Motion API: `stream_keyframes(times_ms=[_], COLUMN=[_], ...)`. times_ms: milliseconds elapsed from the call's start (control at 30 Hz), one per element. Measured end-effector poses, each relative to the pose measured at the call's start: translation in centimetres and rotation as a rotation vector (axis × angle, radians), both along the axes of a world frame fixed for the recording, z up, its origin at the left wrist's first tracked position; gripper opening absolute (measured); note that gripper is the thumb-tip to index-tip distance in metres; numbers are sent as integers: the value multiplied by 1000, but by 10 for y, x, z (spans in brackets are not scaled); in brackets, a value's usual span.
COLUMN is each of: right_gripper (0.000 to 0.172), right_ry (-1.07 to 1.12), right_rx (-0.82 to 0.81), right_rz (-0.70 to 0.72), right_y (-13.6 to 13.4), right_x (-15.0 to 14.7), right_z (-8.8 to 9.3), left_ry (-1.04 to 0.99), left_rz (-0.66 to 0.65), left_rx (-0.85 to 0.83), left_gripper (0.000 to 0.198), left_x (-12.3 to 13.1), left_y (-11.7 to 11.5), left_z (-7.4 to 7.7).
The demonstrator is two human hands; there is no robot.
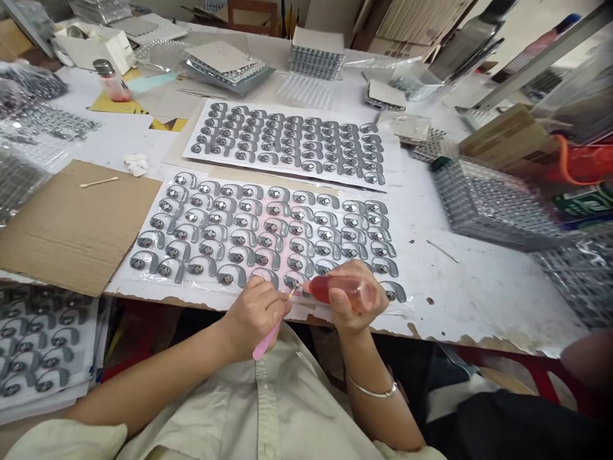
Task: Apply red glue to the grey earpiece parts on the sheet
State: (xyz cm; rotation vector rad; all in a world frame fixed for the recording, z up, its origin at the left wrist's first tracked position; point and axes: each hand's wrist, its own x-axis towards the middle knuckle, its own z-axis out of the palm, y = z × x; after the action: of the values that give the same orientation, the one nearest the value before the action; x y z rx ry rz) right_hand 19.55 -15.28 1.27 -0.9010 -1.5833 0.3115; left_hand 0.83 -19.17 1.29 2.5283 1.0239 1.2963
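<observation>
Holding in left hand (pixel 253 313): I see fingers closed round a pink stick (pixel 266 341), its tip at the near row of the front sheet (pixel 268 223).
Right hand (pixel 358 300): fingers wrapped round a red bottle (pixel 330 289), nozzle by the stick's tip.
Front sheet: grey hooked parts, at the worktop (pixel 479 287) edge.
Sheet 2 (pixel 292 140): just behind.
Cardboard (pixel 71 236): left, carrying 1 cotton swab (pixel 98 183).

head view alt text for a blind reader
The left hand holds a thin pink stick and the right hand a small clear bottle of red liquid over a sheet of grey hook-shaped pieces on a white table.
</observation>
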Motion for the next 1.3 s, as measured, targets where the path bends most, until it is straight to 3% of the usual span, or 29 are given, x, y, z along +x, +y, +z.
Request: stream_keyframes(times_ms=[467, 733, 1300], right_gripper=[17, 18, 18], right_ry=[-59, -137, -116], right_rx=[46, 108, 183], right_rz=[-3, -84, -59], right_y=[0, -1, -2], right_x=[0, 1, 3], right_z=[-3, -4, -9], left_ry=[65, 92, 124], left_rz=[14, 13, -19], left_rx=[-30, -61, -112], left_gripper=[15, 16, 15], left_x=[-1, -1, -4], left_y=[-2, -3, -5], left_z=[-4, -6, -9])
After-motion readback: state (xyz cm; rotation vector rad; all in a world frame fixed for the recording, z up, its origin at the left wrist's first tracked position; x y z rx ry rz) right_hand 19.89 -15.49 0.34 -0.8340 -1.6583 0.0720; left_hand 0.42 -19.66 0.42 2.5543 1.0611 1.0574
